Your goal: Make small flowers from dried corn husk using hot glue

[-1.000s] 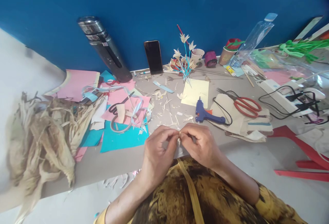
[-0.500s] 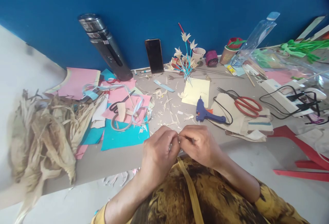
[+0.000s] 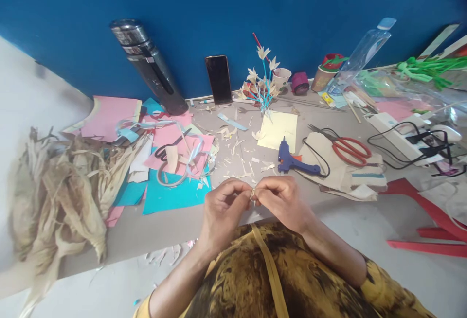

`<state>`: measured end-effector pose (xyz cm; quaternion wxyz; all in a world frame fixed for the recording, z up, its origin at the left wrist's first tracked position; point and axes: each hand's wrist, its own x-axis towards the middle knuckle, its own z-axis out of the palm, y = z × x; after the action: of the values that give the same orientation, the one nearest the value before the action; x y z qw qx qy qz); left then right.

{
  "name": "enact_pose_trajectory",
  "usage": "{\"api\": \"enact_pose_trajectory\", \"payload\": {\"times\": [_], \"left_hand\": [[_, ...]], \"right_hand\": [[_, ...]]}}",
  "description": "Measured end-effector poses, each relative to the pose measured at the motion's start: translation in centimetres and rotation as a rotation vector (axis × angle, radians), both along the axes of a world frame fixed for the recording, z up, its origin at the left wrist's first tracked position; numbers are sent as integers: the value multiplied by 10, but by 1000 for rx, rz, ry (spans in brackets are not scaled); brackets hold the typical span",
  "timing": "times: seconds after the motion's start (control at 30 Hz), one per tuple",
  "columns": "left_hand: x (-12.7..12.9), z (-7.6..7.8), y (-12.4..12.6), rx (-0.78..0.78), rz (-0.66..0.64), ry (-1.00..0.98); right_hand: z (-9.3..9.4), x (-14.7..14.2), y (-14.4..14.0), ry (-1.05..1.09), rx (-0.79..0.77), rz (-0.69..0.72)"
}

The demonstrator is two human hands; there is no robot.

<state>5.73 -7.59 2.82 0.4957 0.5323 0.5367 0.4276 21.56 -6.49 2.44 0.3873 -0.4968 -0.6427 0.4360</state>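
Note:
Near the front edge of the table, my left hand (image 3: 226,211) and my right hand (image 3: 282,203) meet fingertip to fingertip. Both pinch one small cream-coloured piece (image 3: 253,194), which looks like a bit of dried husk; most of it is hidden by my fingers. Pale husk scraps (image 3: 237,162) lie just beyond my hands. A blue glue gun (image 3: 294,161) rests to the right of them, its cord curling over a folded cream cloth (image 3: 317,152). Farther back, husk flowers (image 3: 263,75) stand on blue stems.
Dried corn husks (image 3: 62,191) are piled at the left, beside pink and blue paper (image 3: 175,194) with scissors and ribbon. A dark flask (image 3: 151,67) and a phone (image 3: 219,79) lean on the blue wall. Red-handled scissors (image 3: 350,150), a power strip (image 3: 401,138) and a plastic bottle (image 3: 361,58) are at the right.
My fingers have shifted slightly, with the left thumb now stretched toward the right fingertips. The small cream piece between them shows more than before. Everything on the table stays in place.

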Motion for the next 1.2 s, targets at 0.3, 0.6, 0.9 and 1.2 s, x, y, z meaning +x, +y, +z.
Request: {"api": "enact_pose_trajectory", "payload": {"times": [0.3,0.6,0.9,1.2], "left_hand": [[-7,-3,4,148,-73,115],[2,-18,6,-100,-1,-299],[3,-34,12,-100,85,-478],[-6,-24,16,171,254,-166]], "right_hand": [[-3,0,-3,-162,129,32],[1,-5,-1,61,-87,6],[-12,-13,1,246,-268,57],[-9,-10,7,316,-384,210]]}}
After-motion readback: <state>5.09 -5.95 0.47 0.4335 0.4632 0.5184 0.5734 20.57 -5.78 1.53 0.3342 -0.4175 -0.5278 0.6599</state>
